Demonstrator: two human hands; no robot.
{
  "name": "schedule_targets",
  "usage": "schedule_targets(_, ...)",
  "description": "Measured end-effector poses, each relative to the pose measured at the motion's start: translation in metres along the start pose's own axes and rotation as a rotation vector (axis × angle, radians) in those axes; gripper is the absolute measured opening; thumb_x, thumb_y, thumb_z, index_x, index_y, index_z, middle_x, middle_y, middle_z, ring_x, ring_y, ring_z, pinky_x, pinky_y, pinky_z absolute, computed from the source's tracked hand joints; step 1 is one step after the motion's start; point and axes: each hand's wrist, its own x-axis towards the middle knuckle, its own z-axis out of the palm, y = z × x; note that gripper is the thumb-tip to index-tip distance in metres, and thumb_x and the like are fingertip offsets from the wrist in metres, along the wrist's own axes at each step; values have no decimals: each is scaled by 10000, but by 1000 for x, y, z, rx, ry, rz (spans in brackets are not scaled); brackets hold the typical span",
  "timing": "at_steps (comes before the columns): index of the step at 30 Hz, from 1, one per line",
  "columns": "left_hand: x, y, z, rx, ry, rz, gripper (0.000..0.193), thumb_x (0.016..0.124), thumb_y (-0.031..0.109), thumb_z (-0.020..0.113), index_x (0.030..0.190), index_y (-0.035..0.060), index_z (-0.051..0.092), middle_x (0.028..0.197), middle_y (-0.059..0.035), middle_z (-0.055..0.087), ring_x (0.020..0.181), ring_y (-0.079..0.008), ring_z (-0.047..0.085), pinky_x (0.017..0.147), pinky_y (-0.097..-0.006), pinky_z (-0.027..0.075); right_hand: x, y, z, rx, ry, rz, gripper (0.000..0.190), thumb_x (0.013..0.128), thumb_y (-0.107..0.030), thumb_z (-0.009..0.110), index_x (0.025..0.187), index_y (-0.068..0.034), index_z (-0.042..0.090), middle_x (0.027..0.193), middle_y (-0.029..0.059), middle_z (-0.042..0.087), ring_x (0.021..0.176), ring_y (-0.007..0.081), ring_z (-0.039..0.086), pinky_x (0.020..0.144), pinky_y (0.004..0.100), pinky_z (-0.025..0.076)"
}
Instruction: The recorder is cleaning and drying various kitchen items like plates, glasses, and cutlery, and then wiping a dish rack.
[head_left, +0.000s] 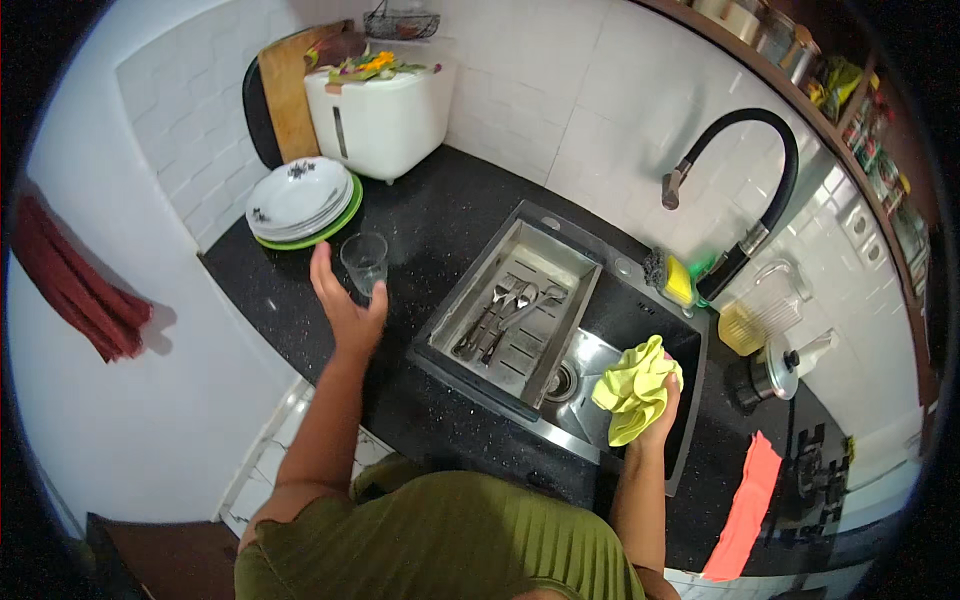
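Observation:
My left hand (349, 311) is beside a clear drinking glass (364, 259) on the black countertop, its fingers and thumb spread apart. The thumb tip overlaps the lower part of the glass; whether it touches I cannot tell. Bunched in my right hand (663, 420) is a yellow-green cloth (637, 386), above the bare basin of the sink (592, 420). To the left of that basin, several forks and spoons (514, 307) lie in a slotted metal drain tray (555, 349). Behind the glass, a stack of white plates (300, 195) rests on a green plate (349, 221).
A black-hosed faucet (784, 157) arches behind the sink, near a yellow sponge (677, 281). On the right are a ribbed pitcher (757, 315), a lidded pot (776, 371) and a coral cloth (750, 510). A white container (390, 116) and wooden cutting board (289, 97) stand at back left.

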Motion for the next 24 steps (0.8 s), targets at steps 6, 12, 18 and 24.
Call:
schedule_targets(6,-16,78,42,-348,-987,133,179,713,95,586,881,36,602,835,-97,604,798,-249,581,748,-360,435,6,25,-38,151,102,41,397,890,-304,346,1192,-48,380,1128,154,488,1017,293,504,881,414,415)
schedule_targets(12,-56,100,132,179,-1200,371,255,723,241,582,904,63,610,865,-107,612,828,-267,586,749,-387,424,6,38,-39,136,97,10,403,885,-333,353,1167,-51,410,1122,137,505,1021,266,510,891,395,406)
schedule_targets(18,-78,107,175,415,-1243,562,270,724,271,585,892,61,586,890,-114,607,882,-271,577,757,-415,414,2,38,-39,94,35,-16,311,888,-237,396,1119,-36,449,1065,112,519,982,215,516,873,338,404)
schedule_targets(24,-83,104,189,439,-1176,411,215,716,240,579,818,51,566,830,-125,624,773,-304,607,686,-421,455,8,35,-42,143,92,-24,271,884,-192,412,1100,-36,464,1054,102,518,976,193,510,876,322,397)
